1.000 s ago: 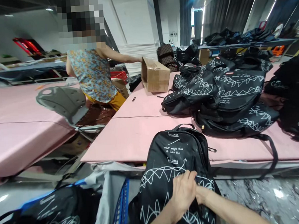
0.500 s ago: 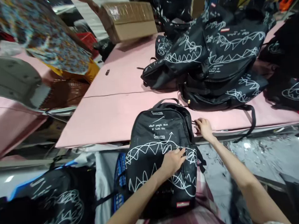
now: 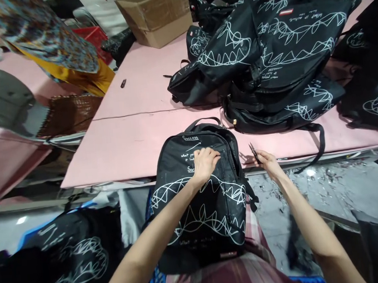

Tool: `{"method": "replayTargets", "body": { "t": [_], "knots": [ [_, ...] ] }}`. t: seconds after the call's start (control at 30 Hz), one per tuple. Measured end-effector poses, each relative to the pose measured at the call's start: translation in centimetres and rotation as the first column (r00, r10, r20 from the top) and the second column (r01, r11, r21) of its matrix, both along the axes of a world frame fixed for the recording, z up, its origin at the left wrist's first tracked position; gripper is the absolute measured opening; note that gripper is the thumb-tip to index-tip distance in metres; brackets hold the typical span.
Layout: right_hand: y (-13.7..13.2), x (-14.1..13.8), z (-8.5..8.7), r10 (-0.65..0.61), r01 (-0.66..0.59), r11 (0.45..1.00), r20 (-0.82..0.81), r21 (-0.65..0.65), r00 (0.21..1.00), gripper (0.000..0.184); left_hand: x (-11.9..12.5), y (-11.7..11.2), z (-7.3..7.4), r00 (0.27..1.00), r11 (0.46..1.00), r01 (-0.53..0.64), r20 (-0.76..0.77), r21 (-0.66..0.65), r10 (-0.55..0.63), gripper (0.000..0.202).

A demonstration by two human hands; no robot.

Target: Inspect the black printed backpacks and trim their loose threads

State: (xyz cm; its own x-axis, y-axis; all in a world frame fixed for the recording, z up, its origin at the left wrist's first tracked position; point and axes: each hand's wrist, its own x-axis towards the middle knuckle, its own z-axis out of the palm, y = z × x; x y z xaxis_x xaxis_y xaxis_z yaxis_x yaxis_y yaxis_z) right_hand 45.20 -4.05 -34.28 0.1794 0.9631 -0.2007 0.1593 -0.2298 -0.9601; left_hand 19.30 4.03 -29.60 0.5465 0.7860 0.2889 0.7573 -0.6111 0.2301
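A black backpack (image 3: 195,188) with white scribbled lines and lettering leans upright against the table edge, resting on my lap. My left hand (image 3: 206,161) lies over its upper front, fingers curled and pressed together beside the vertical front zip. Whatever those fingertips pinch is too small to make out. To the right of the bag, my right hand (image 3: 268,161) grips a small pair of dark thread snips (image 3: 253,152), blades pointing up and away from me. The snips are apart from the bag.
On the pink table (image 3: 117,133) lies a heap of similar backpacks (image 3: 299,56). A cardboard box (image 3: 159,20) stands at the back, near a person in a patterned top (image 3: 61,34). A small dark object (image 3: 123,83) lies left. More bags (image 3: 80,252) are low at left.
My left hand has moved up the bag's front. My right hand has drawn slightly right, away from the bag's side, with the snips now pointing upward. The cardboard box now sits lower on the table.
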Motion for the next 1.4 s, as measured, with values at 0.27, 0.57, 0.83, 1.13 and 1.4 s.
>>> {"method": "replayTargets", "body": {
  "t": [0.27, 0.57, 0.83, 1.13, 1.4],
  "knots": [
    [-0.3, -5.7, 5.3, 0.083, -0.136, 0.980, 0.329, 0.142, 0.941, 0.031, 0.5, -0.1, 0.6, 0.990, 0.998, 0.051, -0.134, 0.046, -0.044, 0.023],
    [1.1, -8.9, 5.5, -0.100, -0.257, 0.933, 0.869, 0.251, 0.485, 0.018, -1.5, 0.5, 0.4, 0.996, 0.997, -0.072, 0.050, 0.009, 0.072, 0.019],
    [1.8, -9.1, 5.4, -0.041, -0.298, 0.936, 0.901, 0.186, 0.433, 0.023, -0.8, 0.1, -0.7, 0.999, 0.999, 0.021, 0.031, 0.033, -0.022, 0.018],
    [2.1, -9.4, 5.5, -0.015, -0.307, 0.938, 0.906, 0.159, 0.423, 0.023, 0.0, 0.5, 0.0, 0.990, 0.992, 0.119, -0.082, 0.031, -0.116, 0.024],
    [2.8, -8.9, 5.5, 0.004, -0.207, 0.962, 0.747, 0.179, 0.665, 0.019, 0.0, 1.1, 1.3, 0.993, 0.987, 0.078, -0.074, -0.137, -0.088, 0.024]
  ]
}}
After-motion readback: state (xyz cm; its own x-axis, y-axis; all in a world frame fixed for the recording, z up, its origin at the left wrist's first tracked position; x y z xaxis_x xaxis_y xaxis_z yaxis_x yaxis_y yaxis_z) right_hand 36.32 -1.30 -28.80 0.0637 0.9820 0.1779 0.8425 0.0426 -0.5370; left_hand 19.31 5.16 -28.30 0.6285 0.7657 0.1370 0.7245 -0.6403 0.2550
